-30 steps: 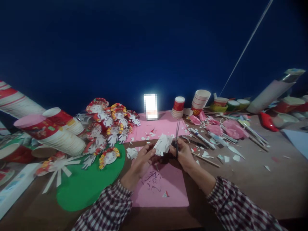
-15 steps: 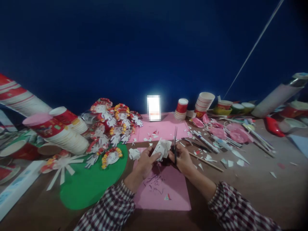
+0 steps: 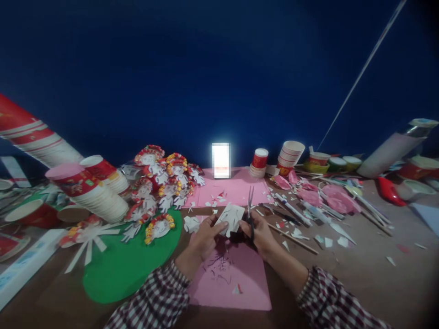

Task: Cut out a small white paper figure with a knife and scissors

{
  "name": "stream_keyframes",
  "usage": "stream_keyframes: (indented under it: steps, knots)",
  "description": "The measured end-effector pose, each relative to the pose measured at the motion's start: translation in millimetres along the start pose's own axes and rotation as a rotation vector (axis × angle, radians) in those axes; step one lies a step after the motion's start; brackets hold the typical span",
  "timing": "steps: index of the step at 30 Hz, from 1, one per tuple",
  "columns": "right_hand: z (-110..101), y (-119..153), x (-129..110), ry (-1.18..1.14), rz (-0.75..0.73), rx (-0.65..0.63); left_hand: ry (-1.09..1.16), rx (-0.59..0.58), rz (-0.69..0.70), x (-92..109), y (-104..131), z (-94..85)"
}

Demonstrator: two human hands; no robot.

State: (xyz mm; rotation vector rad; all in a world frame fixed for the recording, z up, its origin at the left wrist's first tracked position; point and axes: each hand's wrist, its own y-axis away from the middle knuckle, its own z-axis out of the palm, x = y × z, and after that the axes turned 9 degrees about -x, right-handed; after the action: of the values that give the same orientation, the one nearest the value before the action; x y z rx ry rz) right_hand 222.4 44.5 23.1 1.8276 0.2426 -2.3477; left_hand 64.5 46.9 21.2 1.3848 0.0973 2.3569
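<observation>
Between my two hands is a white paper piece with dark lines drawn on it. My left hand pinches its left edge, thumb on top. My right hand grips a pair of scissors, blades pointing up and slightly apart, and its fingertips reach the paper's right edge. Beneath the hands lies a pink sheet marked with dark strokes and a small coloured scrap. White paper scraps lie left of the held piece.
Paper figures with red and yellow curled hair crowd the left, beside a green sheet. Stacked paper cups lean there. More cups stand at the back right. Pens, a stick and scraps litter the right.
The white paper has turned flatter in my hands, showing more of its face. The scissor blades are a little further apart. The whole view has shifted slightly.
</observation>
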Motion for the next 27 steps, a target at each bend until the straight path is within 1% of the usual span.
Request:
stream_keyframes:
  steps: [5, 9, 13, 16, 21, 24, 27]
  knots:
    - [-0.1, 2.4, 3.4, -0.164, 0.082, -0.036, 0.085, -0.047, -0.024, 2.9, 1.3, -3.9]
    - [0.1, 3.1, 5.2, -0.186, 0.087, -0.057, 0.115, -0.07, -0.057, 4.4, 3.3, -6.3]
    - [1.6, 2.4, 2.7, -0.123, 0.023, -0.048, 0.087, -0.063, -0.035, 6.4, 4.4, -5.6]
    - [1.9, 1.9, 0.5, -0.048, -0.016, -0.026, 0.035, -0.08, -0.002, 8.1, 5.3, -3.0]
    - [0.4, 2.5, 0.7, -0.018, -0.019, -0.049, 0.008, -0.042, 0.01, 5.1, 5.2, -0.2]
    - [-0.1, 3.3, 1.5, 0.0, -0.018, -0.055, -0.012, -0.041, 0.016, 3.2, 4.7, 0.0]
    - [-0.9, 4.5, 0.5, 0.024, -0.008, -0.046, -0.012, 0.005, 0.052, 3.9, 3.7, -1.6]
